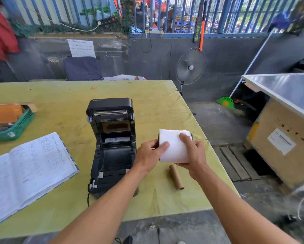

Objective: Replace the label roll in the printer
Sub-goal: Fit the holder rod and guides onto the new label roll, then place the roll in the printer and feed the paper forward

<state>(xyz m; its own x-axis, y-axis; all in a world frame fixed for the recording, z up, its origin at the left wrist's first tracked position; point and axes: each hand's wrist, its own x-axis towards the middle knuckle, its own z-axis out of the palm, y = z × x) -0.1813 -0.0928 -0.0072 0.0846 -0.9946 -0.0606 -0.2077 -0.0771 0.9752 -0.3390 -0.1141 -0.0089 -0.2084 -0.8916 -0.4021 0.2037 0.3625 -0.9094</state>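
Both hands hold the new label roll (174,147) just right of the open printer (112,147), above the table (59,95). Left hand (150,155) pinches its left end, right hand (194,154) wraps the right side. Roll bay looks empty; spent cardboard core (176,176) lies near, on the table. Likely step: prepping the roll for loading. Do it well: find the loose end, keep wraps tight, seat it square between the guides.
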